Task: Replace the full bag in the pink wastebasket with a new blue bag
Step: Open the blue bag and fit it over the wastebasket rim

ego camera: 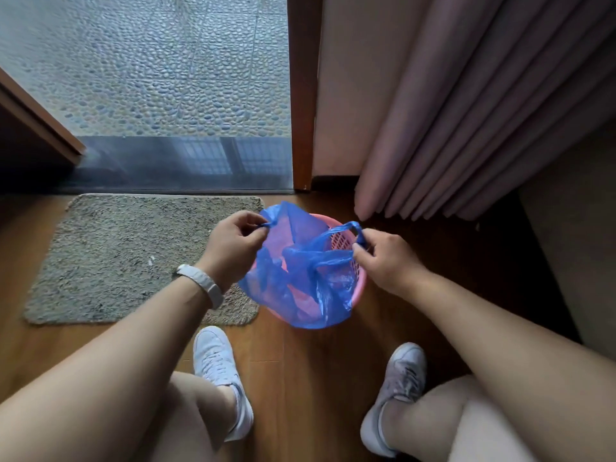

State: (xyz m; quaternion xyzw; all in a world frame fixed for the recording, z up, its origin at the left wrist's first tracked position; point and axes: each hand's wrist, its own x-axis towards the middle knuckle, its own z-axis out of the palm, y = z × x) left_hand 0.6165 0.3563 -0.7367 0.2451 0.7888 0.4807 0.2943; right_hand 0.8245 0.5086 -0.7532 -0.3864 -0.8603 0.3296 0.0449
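Now the left hand (233,241) pinches one handle of the blue bag (300,281) and the right hand (383,258) grips the other, holding it spread over the pink wastebasket (361,281) on the wood floor beside the mat (133,255). To line it well, I would pull the handles apart, push the bottom down inside, then fold the mouth over the rim all round. No full bag shows; only blue film lies in the basket
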